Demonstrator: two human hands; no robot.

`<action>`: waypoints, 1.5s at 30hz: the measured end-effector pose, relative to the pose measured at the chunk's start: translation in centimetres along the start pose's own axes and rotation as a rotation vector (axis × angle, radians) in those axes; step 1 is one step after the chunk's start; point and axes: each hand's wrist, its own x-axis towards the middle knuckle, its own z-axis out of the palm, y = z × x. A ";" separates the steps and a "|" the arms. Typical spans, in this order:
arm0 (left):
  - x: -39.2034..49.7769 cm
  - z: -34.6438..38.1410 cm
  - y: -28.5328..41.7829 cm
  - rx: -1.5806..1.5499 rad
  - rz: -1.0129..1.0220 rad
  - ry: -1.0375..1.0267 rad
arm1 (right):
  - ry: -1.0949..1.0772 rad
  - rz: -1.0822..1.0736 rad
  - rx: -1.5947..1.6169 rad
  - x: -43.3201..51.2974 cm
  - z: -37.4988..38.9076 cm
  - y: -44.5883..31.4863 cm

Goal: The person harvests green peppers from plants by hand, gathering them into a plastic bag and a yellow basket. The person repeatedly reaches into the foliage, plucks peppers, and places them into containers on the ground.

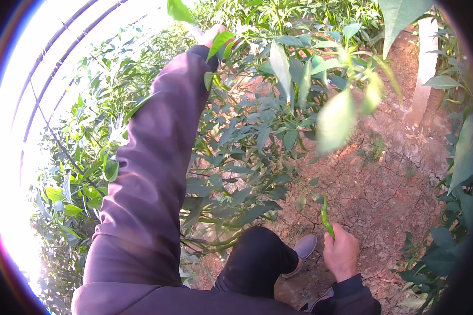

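Note:
A long green chili pepper [325, 216] points upward from my right hand [341, 251], whose fingers are closed around its lower end, over the bare soil. My left arm reaches far forward to the top of the view. There my left hand [214, 35] is among the leaves of a pepper plant [268, 114], partly covered by a green leaf [220, 44]. Its fingers are mostly hidden, so whether it holds anything does not show. Blurred leaves [336, 120] hang close to the camera, right of centre.
Dense pepper plants [114, 78] stand on the left and ahead, with more foliage [445, 248] along the right edge. Cracked reddish soil [382, 189] runs between them. A pale flat strip [423, 71] rises at the upper right. Curved dark poles [57, 67] arch at the left.

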 end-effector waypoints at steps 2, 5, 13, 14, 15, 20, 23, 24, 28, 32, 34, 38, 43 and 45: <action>-0.2 2.5 -0.5 -0.659 0.061 -0.044 | 0.012 0.000 0.038 0.1 0.0 0.3; 1.1 5.2 0.7 -0.018 0.022 0.060 | 0.022 0.013 0.049 0.3 0.0 0.7; 4.6 7.6 3.5 0.183 0.093 0.086 | 0.048 0.005 0.048 0.6 -0.7 2.0; 5.4 8.7 3.7 0.072 0.053 0.018 | 0.061 0.005 0.035 0.5 -0.8 2.3; 6.0 9.3 3.5 0.014 0.055 -0.073 | 0.069 0.015 0.038 0.4 -0.9 2.5; 8.5 12.1 3.0 0.144 -0.022 -0.159 | 0.058 0.119 -0.002 -0.1 -1.4 4.0; 9.0 13.4 3.3 -0.088 0.029 -0.044 | 0.099 0.086 0.005 0.0 -1.4 4.4; 9.1 13.7 3.3 -0.325 -0.130 -0.067 | 0.080 0.097 -0.018 0.0 -1.4 4.5; 9.1 14.5 2.9 -0.058 0.062 0.112 | 0.055 0.101 -0.063 -0.1 -1.3 4.4; 9.1 15.2 2.2 0.022 0.127 0.285 | 0.064 0.102 -0.046 -0.2 -1.3 4.3; 9.5 15.4 1.8 0.087 0.065 0.150 | 0.060 0.111 -0.041 -0.3 -1.3 4.4; 10.7 15.2 1.1 -0.012 0.096 -0.012 | 0.065 0.097 -0.044 -0.3 -1.5 4.5; 10.3 14.1 0.5 0.135 0.298 0.021 | 0.074 0.059 -0.022 -0.1 -1.4 4.5; 9.6 13.6 0.8 0.127 0.279 0.024 | 0.068 0.063 -0.027 -0.1 -1.3 4.5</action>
